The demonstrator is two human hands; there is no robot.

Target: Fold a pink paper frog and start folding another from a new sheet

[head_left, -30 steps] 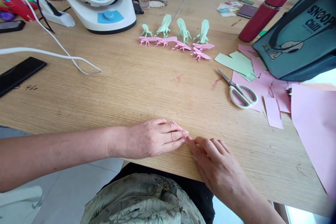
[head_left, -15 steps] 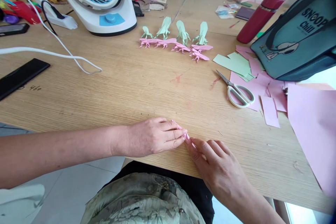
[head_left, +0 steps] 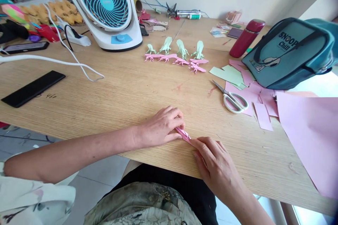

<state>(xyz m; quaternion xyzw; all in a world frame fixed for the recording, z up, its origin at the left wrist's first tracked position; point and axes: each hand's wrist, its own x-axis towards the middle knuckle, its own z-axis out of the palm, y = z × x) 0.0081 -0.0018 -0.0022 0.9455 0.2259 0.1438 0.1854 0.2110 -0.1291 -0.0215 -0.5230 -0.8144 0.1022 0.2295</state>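
Folded pink paper held at both ends over the near edge of the desk; main risks look like a tear or a skewed crease.
Left hand [head_left: 164, 127] has its fingers closed on the upper-left end of the pink paper piece [head_left: 183, 134]; right hand [head_left: 219, 163] pinches the lower-right end, exact fingertip contact partly hidden. Piece sits between the hands, near the front edge of the desk [head_left: 113, 103], only a short stretch exposed. Can't tell if it touches the wood. Likely failure modes: uneven pull between hands rips the narrow layers; one pinch slipping lets folds spring open; twisting sets a crooked crease. Scissors [head_left: 234, 101] lie well apart, blades toward the pink figures [head_left: 182, 60], so a snag there seems unlikely.
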